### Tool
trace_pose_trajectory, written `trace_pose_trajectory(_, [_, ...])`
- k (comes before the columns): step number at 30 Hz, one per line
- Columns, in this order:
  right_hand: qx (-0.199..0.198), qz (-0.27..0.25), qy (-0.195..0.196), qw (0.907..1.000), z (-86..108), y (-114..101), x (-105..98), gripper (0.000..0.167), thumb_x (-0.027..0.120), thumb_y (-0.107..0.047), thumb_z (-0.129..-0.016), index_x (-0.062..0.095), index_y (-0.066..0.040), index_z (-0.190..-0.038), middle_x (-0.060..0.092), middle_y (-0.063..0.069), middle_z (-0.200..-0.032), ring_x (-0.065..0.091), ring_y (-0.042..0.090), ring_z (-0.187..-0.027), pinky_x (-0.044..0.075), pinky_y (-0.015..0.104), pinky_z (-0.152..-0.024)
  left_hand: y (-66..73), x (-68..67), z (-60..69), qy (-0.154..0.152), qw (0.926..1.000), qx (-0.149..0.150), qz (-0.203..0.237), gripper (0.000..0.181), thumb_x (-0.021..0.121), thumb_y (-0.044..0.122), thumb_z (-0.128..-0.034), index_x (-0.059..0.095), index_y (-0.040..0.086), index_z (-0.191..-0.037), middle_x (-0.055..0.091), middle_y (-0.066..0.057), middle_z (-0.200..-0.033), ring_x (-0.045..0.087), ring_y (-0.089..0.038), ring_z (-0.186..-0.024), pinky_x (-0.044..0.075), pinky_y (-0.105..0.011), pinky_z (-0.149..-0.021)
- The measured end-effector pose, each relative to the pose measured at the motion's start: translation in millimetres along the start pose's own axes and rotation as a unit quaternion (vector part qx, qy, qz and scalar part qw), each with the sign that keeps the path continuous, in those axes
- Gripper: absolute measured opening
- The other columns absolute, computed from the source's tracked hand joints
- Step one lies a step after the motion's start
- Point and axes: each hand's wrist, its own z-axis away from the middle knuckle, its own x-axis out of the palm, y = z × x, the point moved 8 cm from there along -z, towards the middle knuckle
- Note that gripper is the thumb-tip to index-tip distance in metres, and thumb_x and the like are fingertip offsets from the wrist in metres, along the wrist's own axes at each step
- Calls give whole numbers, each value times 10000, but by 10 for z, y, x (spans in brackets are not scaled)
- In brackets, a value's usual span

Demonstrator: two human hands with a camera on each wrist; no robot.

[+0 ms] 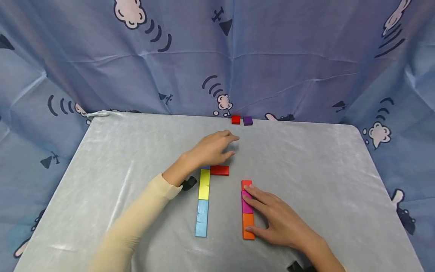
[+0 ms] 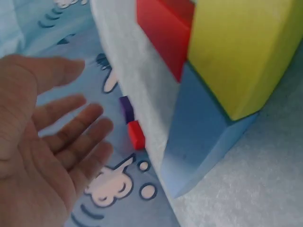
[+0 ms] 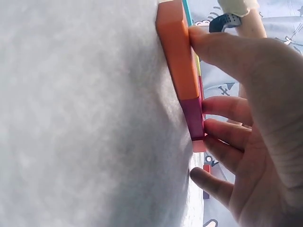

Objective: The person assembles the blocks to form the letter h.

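Note:
My left hand (image 1: 212, 147) is over the table beyond the left row of blocks, fingers loosely extended, holding nothing. That row has a light blue block (image 1: 202, 219), a yellow block (image 1: 204, 185) and a blue block (image 2: 199, 137), mostly hidden by the left arm in the head view. A red block (image 1: 219, 170) sticks out sideways at its far end. My right hand (image 1: 280, 219) rests its fingertips on a second row: a small red block (image 1: 246, 183), a magenta block (image 1: 247, 206) and an orange block (image 1: 248, 235). Its thumb touches the orange block.
A small red block (image 1: 236, 119) and a purple block (image 1: 247, 121) lie apart at the table's far edge. A grey cloth covers the table (image 1: 323, 170). Behind and beside it hangs a blue patterned curtain (image 1: 278, 68).

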Motion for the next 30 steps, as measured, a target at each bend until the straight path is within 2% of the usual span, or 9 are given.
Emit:
trace_pose_trajectory(6, [45,-11,-32,10000,-5,-13,7,812,792,-591,-895,565,-158,-1543,496,39,-1649,546,247,-1469,534,493,-1163,-71,14,-144,16,9994,-314,-123,530,690,280,-1027,581,82,-1506,634,-101,-1438,628,-255,-1316,554,-419,-1144])
trace_pose_trajectory(9, [70,0,-48,10000,-3,-13,8,812,789,-592,-898,560,-161,-1547,492,30,-1653,546,244,-1470,534,492,-1164,-81,-11,-226,64,9993,-348,-156,534,695,283,-1023,581,78,-1503,624,-112,-1451,623,-264,-1320,549,-428,-1147])
trace_pose_trajectory(12, [19,66,29,10000,-5,-20,1,802,790,-588,-898,569,-158,-1539,498,24,-1648,545,237,-1471,527,475,-1172,-78,-45,-329,70,9994,-255,-244,534,698,284,-1017,585,68,-1493,617,-123,-1448,622,-272,-1301,550,-431,-1140])
trace_pose_trajectory(14, [-28,106,105,9999,-12,-29,2,794,796,-579,-894,580,-151,-1526,505,20,-1640,538,224,-1475,438,346,-1254,-75,-57,-393,-1,9993,-208,-296,544,697,287,-1018,578,57,-1496,611,-131,-1442,612,-276,-1296,542,-429,-1142])
trace_pose_trajectory(16, [-105,144,180,9997,-24,-46,10,788,803,-567,-887,587,-142,-1516,506,20,-1636,528,212,-1480,287,209,-1313,-86,-57,-444,-101,9991,-184,-366,557,696,294,-1018,569,46,-1501,607,-132,-1418,607,-270,-1267,544,-417,-1128])
trace_pose_trajectory(19, [-133,194,203,9995,-36,-63,35,790,803,-563,-880,586,-141,-1512,498,14,-1637,513,191,-1485,77,85,-1309,-112,-48,-508,-270,9986,-216,-397,583,687,310,-1024,546,39,-1521,577,-134,-1428,580,-263,-1274,529,-405,-1134])
trace_pose_trajectory(22, [-96,279,191,9994,-33,-56,42,797,802,-574,-875,580,-157,-1517,487,0,-1641,507,179,-1485,170,143,-1317,-148,-59,-592,-298,9983,-278,-410,595,675,319,-1029,528,45,-1537,543,-131,-1459,561,-257,-1303,523,-400,-1143])
trace_pose_trajectory(25, [-58,295,169,9994,-26,-35,40,807,811,-573,-865,577,-164,-1520,482,-5,-1645,504,178,-1486,185,166,-1311,-167,-69,-681,-307,9979,-296,-496,584,661,322,-1038,526,50,-1536,539,-130,-1472,560,-259,-1330,513,-403,-1160])
trace_pose_trajectory(30, [-71,213,97,9997,-29,-22,46,816,811,-572,-866,572,-155,-1525,483,3,-1645,495,185,-1492,15,65,-1300,-180,-54,-799,-374,9964,-278,-710,545,660,289,-1035,547,35,-1505,570,-144,-1450,582,-298,-1327,513,-439,-1159])
